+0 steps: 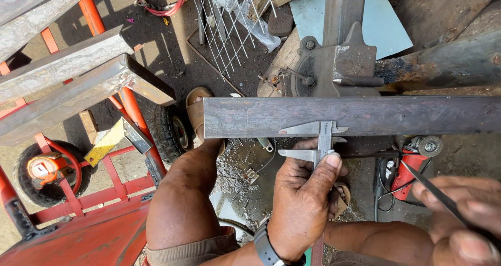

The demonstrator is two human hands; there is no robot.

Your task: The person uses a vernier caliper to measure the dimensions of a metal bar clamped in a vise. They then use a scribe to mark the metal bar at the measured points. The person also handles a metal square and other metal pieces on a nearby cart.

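A: Nearest, what is held by each hand?
B: A thin dark rod (443, 201) is pinched in the right hand (464, 214); a caliper (319, 140) is gripped by the left hand (302, 203).
A: And the caliper's position?
B: Its jaws are laid against the flat steel bar (365, 115), beyond which a vise (334, 62) is seen.

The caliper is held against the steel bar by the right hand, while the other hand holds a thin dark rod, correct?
Not quite. The head view shows the left hand holding the caliper against the steel bar; the right hand holds the thin dark rod.
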